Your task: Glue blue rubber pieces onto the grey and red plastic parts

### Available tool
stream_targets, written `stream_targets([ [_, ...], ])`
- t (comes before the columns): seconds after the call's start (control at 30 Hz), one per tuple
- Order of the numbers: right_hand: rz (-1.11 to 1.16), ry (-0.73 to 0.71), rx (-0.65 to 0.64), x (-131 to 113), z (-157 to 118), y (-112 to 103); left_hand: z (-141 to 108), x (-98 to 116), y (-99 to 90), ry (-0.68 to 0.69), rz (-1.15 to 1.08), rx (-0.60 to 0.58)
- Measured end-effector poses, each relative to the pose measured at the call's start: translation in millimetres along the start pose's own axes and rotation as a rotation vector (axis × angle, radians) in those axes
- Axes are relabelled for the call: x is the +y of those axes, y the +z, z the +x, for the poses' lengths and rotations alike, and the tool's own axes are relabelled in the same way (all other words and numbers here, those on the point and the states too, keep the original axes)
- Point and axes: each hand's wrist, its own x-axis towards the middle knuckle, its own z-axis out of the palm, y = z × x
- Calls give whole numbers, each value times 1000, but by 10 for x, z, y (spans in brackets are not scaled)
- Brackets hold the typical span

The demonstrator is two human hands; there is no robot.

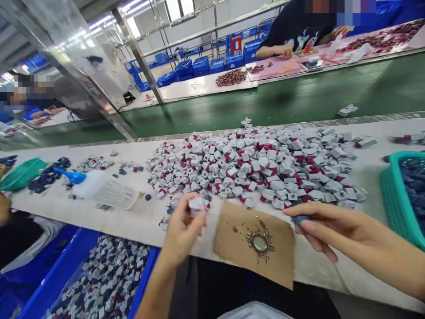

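Between the thumb and fingers of my left hand is a small white plastic part. My right hand pinches a small dark blue plastic part above the table. Between the hands lies a brown cardboard piece, stained around a small round cap of pale liquid. Just beyond both hands spreads a big pile of white and dark red plastic parts.
A teal basket of dark blue parts stands at right. A white bottle with blue nozzle lies at left, above a blue bin of parts. A green conveyor belt runs behind; a co-worker sits across it.
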Motion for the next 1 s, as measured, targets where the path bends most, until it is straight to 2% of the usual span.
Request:
stream_targets([
  [0.1,86,-10,-120,-197,84,237,-479,-224,362,-210,-263,-97],
  [0.17,98,-8,-116,-231,99,328,-626,-344,539,-290,-415,-120],
  [0.27,86,2,-157,-168,72,410,-708,-412,679,-339,-529,-143],
  [0.37,45,-63,-105,-65,14,529,-712,-340,745,-327,-493,-145],
  [0.47,55,-61,-68,6,-64,686,-682,-226,829,-200,-298,-141],
  [0.57,77,-39,-99,32,-142,761,-654,-173,912,-51,-66,-93],
  [0.63,27,-74,-137,40,-178,734,-648,-178,939,-13,-20,-68],
  [0.73,-102,-123,-202,62,-190,630,-648,-209,932,-45,-65,-101],
  [0.83,-228,-237,-200,83,-157,554,-637,-226,903,-137,-143,-165],
  [0.93,-305,-374,-220,91,-116,553,-616,-228,875,-201,-177,-214],
  [1.0,-346,-412,-191,114,-93,579,-609,-233,849,-208,-206,-210],
])
